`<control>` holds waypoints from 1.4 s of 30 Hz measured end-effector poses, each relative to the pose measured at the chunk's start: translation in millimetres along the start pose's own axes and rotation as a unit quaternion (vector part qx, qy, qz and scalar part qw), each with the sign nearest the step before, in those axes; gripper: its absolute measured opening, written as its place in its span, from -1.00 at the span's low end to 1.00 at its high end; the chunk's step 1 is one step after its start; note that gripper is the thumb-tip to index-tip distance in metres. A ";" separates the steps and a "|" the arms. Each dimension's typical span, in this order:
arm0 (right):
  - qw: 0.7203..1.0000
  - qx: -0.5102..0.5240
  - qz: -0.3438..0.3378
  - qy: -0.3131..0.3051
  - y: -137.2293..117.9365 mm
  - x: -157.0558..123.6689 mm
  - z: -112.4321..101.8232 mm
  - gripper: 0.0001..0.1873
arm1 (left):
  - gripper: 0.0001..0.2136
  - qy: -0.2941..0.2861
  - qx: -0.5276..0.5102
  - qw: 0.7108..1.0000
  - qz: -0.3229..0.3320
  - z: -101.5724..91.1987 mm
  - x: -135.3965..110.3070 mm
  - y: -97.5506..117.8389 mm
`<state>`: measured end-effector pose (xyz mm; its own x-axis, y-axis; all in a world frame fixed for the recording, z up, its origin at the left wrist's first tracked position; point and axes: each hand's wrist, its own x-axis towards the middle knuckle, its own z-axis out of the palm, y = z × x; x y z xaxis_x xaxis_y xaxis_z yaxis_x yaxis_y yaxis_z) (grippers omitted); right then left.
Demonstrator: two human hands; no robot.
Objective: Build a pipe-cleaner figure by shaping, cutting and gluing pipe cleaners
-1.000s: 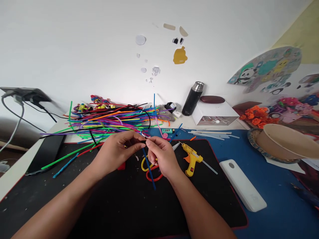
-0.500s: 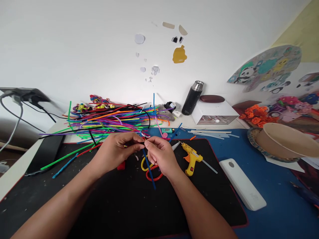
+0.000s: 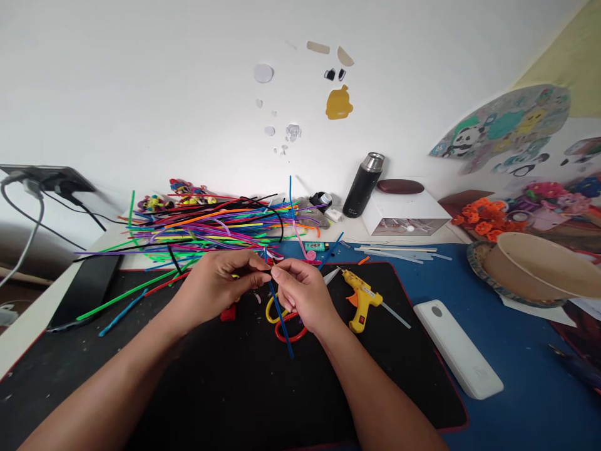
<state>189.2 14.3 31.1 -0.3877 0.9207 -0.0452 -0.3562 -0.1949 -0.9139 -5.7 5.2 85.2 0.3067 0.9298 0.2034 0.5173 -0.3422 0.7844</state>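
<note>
My left hand (image 3: 216,285) and my right hand (image 3: 304,294) meet fingertip to fingertip over a black mat (image 3: 225,388). Both pinch a thin blue pipe cleaner (image 3: 280,316) that slants down and to the right from between my fingers. A small black piece shows where the fingertips touch; I cannot make it out. Under my right hand lie scissors (image 3: 282,321) with yellow and red handles. A yellow glue gun (image 3: 360,299) lies just right of that hand.
A heap of coloured pipe cleaners (image 3: 206,228) fills the table behind my hands. A black flask (image 3: 361,185), a white box (image 3: 404,213), a white flat case (image 3: 456,348), a paper bowl (image 3: 539,266) and a phone (image 3: 84,288) stand around the mat.
My fingertips have drawn slightly closer together on the blue pipe cleaner; otherwise the hands stay in place.
</note>
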 end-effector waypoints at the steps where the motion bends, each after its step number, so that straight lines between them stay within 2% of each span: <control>1: 1.000 -0.002 0.000 -0.001 0.1 0.2 -0.2 -0.60 | -0.87 0.000 0.000 1.000 -0.002 -0.3 -0.3 -0.1; 10: 0.999 -0.027 -0.013 0.015 1.9 1.5 -0.3 -0.61 | -0.79 0.017 -0.010 0.999 -0.047 7.2 1.5 -5.1; 17: 0.997 -0.056 -0.042 0.025 -1.9 -2.0 2.5 -0.63 | -0.60 -0.045 -0.196 0.971 -0.129 0.8 4.9 0.6; 25: 0.987 -0.143 -0.063 0.042 5.0 -5.9 2.4 -0.66 | -0.61 -0.081 -0.179 0.967 -0.161 -5.5 3.7 -8.1; 32: 0.985 -0.148 -0.076 0.050 2.7 -6.0 4.7 -0.67 | -0.61 -0.084 -0.211 0.956 -0.187 -6.5 6.3 -3.0; 35: 0.984 -0.143 -0.083 0.059 0.6 -6.4 5.1 -0.66 | -0.61 -0.067 -0.238 0.947 -0.204 -7.4 7.2 -4.2; 38: 0.979 -0.160 -0.105 0.069 -0.8 -7.5 5.0 -0.67 | -0.61 -0.055 -0.253 0.940 -0.221 -8.5 7.2 -3.8; 42: 0.960 -0.226 -0.151 0.072 2.1 -8.8 5.3 -0.71 | -0.63 -0.073 -0.239 0.939 -0.236 -8.3 7.5 3.0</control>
<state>187.3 4.1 31.8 -0.1911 0.9556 0.2243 -0.0166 0.2253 -0.9742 -8.5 12.2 93.9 0.2579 0.9220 -0.2887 0.2164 0.2362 0.9473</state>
